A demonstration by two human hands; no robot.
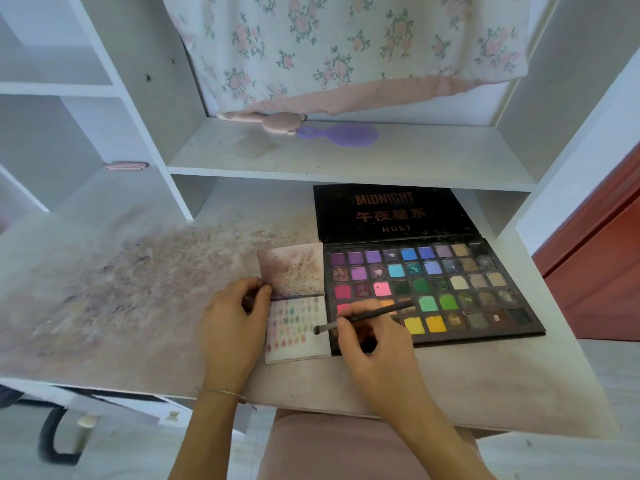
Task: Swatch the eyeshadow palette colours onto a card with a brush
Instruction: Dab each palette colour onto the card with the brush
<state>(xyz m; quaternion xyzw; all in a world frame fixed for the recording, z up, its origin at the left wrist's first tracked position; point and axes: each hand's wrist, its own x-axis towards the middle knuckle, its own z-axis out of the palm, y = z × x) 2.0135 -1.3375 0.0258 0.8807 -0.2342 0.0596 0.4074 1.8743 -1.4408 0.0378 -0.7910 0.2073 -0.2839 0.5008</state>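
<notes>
An open black eyeshadow palette (460, 289) lies on the desk with several coloured pans and its lid (391, 213) raised at the back. Just left of it lies a folded white card (298, 327); its lower half carries rows of small colour swatches and its upper half is smudged. My left hand (235, 317) rests on the card's left edge, fingertips at the fold. My right hand (367, 337) grips a thin black brush (363, 317), whose tip touches the card's right side near the palette's edge.
The desk top (121, 289) is stained with powder on the left. A shelf (346, 154) above holds a pink comb (263, 120) and a purple brush (343, 136). Floral cloth (346, 46) hangs behind. A small pink object (126, 165) lies on the left ledge.
</notes>
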